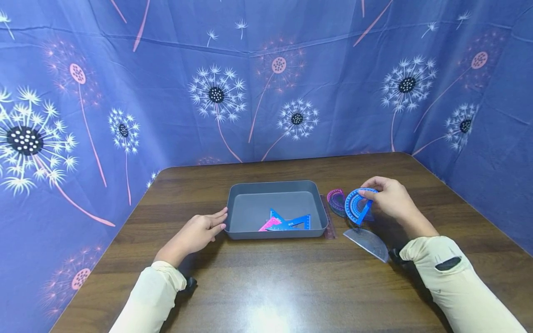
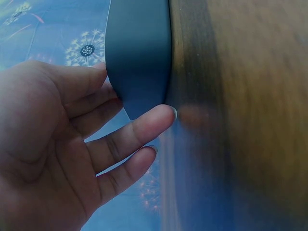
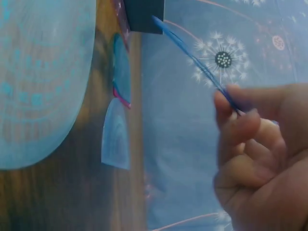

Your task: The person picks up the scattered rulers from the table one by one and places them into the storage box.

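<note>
Between thumb and fingers my right hand [image 1: 389, 198] pinches a blue protractor [image 1: 355, 206], raised over the table to the right of a grey tray [image 1: 272, 235]. In the right wrist view the protractor [image 3: 192, 60] shows edge-on. My left hand [image 1: 200, 232] touches the tray's left end with outstretched fingers; the left wrist view shows those fingers [image 2: 139, 130] against the tray wall [image 2: 139, 48]. Inside the tray lie blue set squares [image 1: 301, 221] and a pink one [image 1: 270, 224], overlapping near its front right.
A clear protractor [image 1: 368, 243] lies in front of my right hand. A pink-purple protractor [image 1: 334, 198] overlaps a darker one beside the tray. A see-through ruler [image 1: 330, 231] lies along the tray's right side. Patterned blue cloth [image 1: 258, 115] hangs behind the wooden table [image 1: 258, 282].
</note>
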Action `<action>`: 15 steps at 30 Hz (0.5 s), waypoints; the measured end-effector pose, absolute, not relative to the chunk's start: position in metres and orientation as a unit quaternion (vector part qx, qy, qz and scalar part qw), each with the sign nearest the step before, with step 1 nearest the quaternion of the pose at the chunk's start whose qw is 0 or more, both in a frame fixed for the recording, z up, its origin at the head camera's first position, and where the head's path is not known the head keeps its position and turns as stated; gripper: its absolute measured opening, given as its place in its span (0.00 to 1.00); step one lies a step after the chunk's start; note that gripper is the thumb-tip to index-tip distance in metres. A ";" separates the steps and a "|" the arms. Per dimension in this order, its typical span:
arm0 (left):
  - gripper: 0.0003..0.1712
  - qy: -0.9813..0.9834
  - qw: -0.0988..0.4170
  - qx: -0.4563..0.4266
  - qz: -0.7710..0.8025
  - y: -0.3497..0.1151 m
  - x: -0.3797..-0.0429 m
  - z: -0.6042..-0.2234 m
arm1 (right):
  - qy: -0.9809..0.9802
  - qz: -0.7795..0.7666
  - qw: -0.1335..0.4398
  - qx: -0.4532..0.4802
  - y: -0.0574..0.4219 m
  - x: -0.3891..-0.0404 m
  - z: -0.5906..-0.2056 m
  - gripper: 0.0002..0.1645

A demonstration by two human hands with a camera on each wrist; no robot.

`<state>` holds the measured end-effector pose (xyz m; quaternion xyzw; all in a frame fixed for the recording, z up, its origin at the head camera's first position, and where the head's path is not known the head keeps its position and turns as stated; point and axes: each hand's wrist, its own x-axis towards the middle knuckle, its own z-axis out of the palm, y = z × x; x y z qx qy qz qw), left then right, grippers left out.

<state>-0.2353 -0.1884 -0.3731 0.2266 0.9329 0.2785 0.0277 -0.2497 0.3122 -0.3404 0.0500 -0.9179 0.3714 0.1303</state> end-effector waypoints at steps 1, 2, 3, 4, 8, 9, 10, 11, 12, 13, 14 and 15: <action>0.25 0.933 0.027 0.227 0.278 -0.188 -0.235 -0.373 | -0.913 0.374 0.158 0.045 0.311 -0.249 -0.339 0.15; 0.25 0.933 0.027 0.227 0.278 -0.188 -0.235 -0.374 | -0.907 0.376 0.183 0.040 0.310 -0.248 -0.338 0.14; 0.25 0.933 0.027 0.227 0.278 -0.188 -0.235 -0.374 | -0.901 0.380 0.207 0.035 0.308 -0.247 -0.337 0.14; 0.25 0.933 0.026 0.227 0.277 -0.188 -0.236 -0.374 | -0.893 0.388 0.225 0.033 0.307 -0.246 -0.336 0.13; 0.25 0.933 0.026 0.227 0.277 -0.188 -0.235 -0.373 | -0.858 0.439 0.263 0.035 0.299 -0.245 -0.334 0.13; 0.25 0.933 0.027 0.226 0.278 -0.188 -0.235 -0.373 | -0.850 0.454 0.265 0.039 0.297 -0.244 -0.334 0.13; 0.25 0.933 0.028 0.225 0.278 -0.188 -0.235 -0.373 | -0.842 0.468 0.264 0.044 0.296 -0.244 -0.335 0.13; 0.25 0.933 0.029 0.225 0.279 -0.188 -0.235 -0.373 | -0.835 0.481 0.262 0.049 0.294 -0.244 -0.335 0.14; 0.25 0.933 0.030 0.224 0.280 -0.188 -0.235 -0.373 | -0.830 0.492 0.258 0.054 0.292 -0.244 -0.336 0.14; 0.25 0.933 0.031 0.223 0.281 -0.188 -0.235 -0.373 | -0.826 0.500 0.253 0.059 0.290 -0.244 -0.336 0.14; 0.25 0.933 0.031 0.223 0.281 -0.188 -0.235 -0.373 | -0.825 0.504 0.249 0.063 0.289 -0.244 -0.337 0.14; 0.25 0.933 0.031 0.224 0.281 -0.188 -0.235 -0.373 | -0.822 0.511 0.243 0.068 0.287 -0.244 -0.338 0.14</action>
